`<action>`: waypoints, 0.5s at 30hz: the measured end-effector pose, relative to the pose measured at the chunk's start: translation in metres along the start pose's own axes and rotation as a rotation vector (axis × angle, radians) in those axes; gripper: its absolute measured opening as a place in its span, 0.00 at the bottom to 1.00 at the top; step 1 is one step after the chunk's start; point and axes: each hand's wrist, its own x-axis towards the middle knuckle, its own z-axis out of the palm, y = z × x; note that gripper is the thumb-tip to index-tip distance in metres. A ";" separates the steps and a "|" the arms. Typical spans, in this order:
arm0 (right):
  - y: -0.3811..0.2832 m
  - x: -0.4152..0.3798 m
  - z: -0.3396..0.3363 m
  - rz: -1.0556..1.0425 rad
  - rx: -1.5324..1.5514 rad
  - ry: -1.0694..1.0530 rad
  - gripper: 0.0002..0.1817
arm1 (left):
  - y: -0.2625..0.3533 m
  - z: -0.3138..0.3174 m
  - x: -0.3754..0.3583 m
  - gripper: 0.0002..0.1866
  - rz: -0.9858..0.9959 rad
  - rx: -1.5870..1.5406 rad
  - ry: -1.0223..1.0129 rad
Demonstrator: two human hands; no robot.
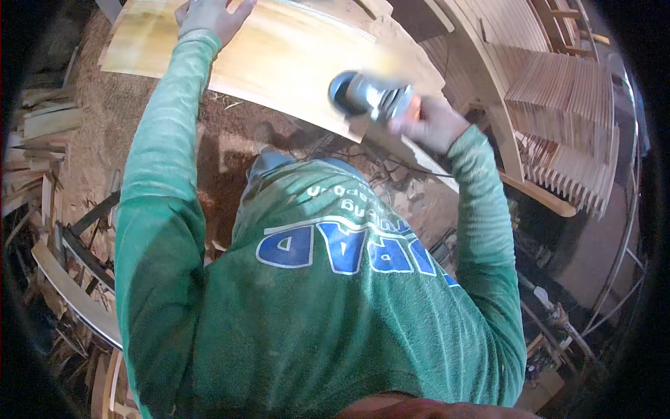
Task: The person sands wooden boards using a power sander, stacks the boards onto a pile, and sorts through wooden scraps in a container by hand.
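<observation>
Pale wood makes up the wide board [293,59], which lies on the far side, past the person's green shirt [335,307]. From the head view, the left hand [216,19] is on the far left part of the board. Its fingertips are cut off, so I cannot tell if its grip is open or closed. The right hand [436,126] has its grip wrapped around a power tool [370,96] with a round head, at the board's right end. If the tool tips, its edge could dig into the wood. If the left hand presses too lightly, the board could slide. The tool is blurry, so I cannot tell if it touches the board. What holds the board up is hard to see.
</observation>
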 end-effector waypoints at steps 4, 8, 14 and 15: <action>-0.022 0.002 -0.020 0.201 -0.024 -0.025 0.36 | -0.021 0.024 0.011 0.25 0.091 0.109 0.083; -0.006 -0.008 0.014 -0.003 -0.020 -0.237 0.38 | -0.029 0.030 0.017 0.25 0.135 0.051 0.062; 0.000 0.016 -0.032 0.111 -0.020 -0.112 0.41 | -0.012 0.012 0.011 0.25 0.043 0.117 -0.015; 0.020 0.028 -0.044 0.113 -0.035 -0.025 0.40 | -0.013 0.014 0.011 0.25 0.046 0.128 -0.002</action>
